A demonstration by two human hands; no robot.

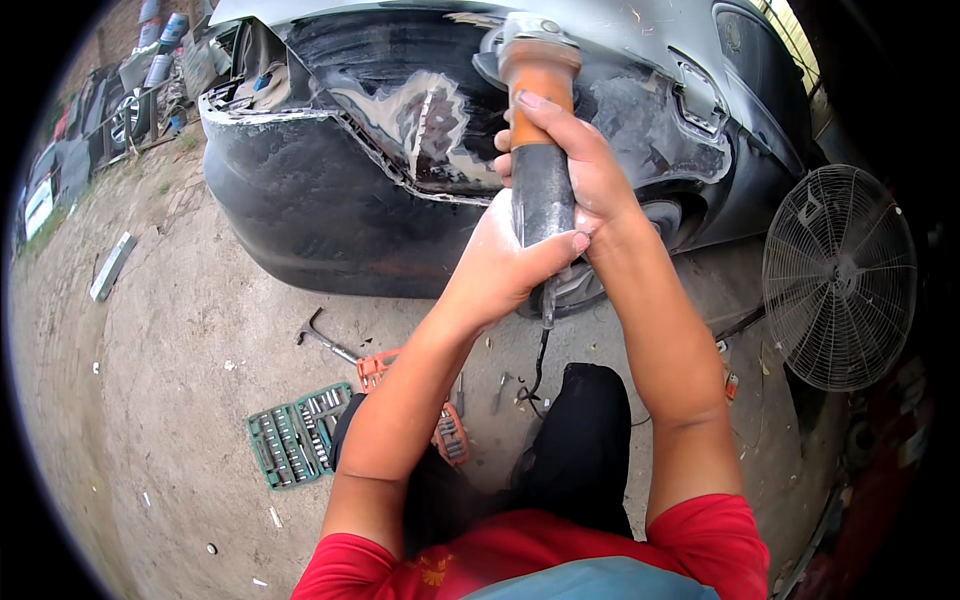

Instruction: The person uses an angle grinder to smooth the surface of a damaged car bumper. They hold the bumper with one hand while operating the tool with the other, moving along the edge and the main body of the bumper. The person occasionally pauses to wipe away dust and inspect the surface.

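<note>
Both hands grip an angle grinder [541, 130] with an orange front body, a dark rear handle and a metal head. My right hand [585, 155] wraps its middle, the thumb lying along the orange part. Around the dark rear end closes my left hand [505, 260], dusted with white powder. The grinder's head is held up against or just above the car's rear side panel [640, 120]; its disc is mostly hidden, so contact is unclear. Bare, sanded and filled patches [430, 120] mark the panel left of the tool. A black power cord [541, 360] hangs from the handle.
A large round fan [840, 278] stands at the right. On the concrete floor lie an opened green socket set [292, 440], an orange tool case [452, 435] and a hammer-like tool [325, 335]. The car's dark bumper [310, 210] juts out at left; a pale bar [112, 267] lies beyond it.
</note>
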